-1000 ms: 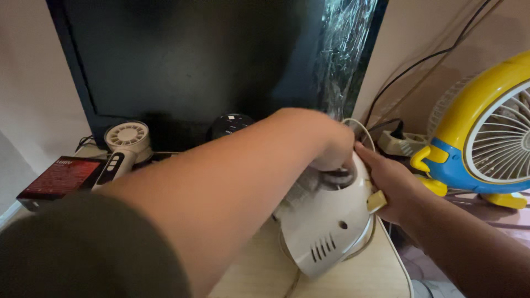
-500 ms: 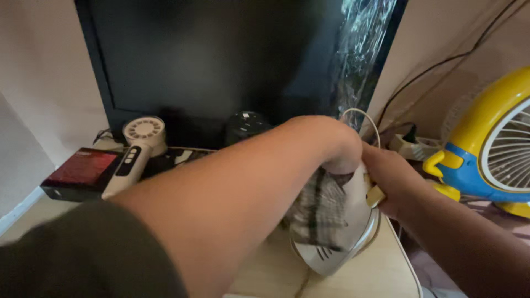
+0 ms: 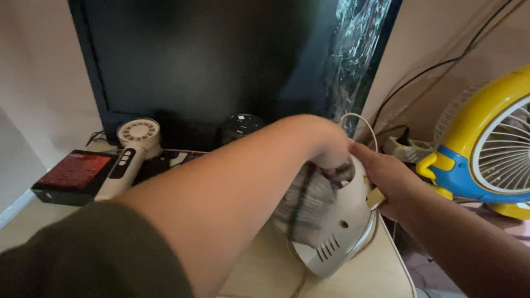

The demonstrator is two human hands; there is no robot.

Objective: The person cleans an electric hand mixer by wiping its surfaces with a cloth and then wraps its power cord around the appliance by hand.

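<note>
Item: white appliance point(image 3: 337, 232), rounded plastic housing with vent slits, tilted on edge on the desk point(image 3: 265, 270), in front of the dark monitor point(image 3: 210, 60).

Change noted: a second ago the housing's face was mostly bare, with the left hand at its top. Now a checked cloth point(image 3: 309, 201) hangs over the upper face, and the view has shifted slightly. Judged: wiping of the housing is under way, lower vented part not yet covered.

Left hand point(image 3: 326, 146): closed around the top of the cloth, directly above the appliance and pressing onto it.

Right hand point(image 3: 386, 179): fingers wrapped on the appliance's right edge, steadying it, by a yellow tab.

Also near the appliance: cord loop point(image 3: 359, 124) just behind; hair dryer point(image 3: 132, 149) and red box point(image 3: 74, 174) well left; yellow fan point(image 3: 491, 143) right.
</note>
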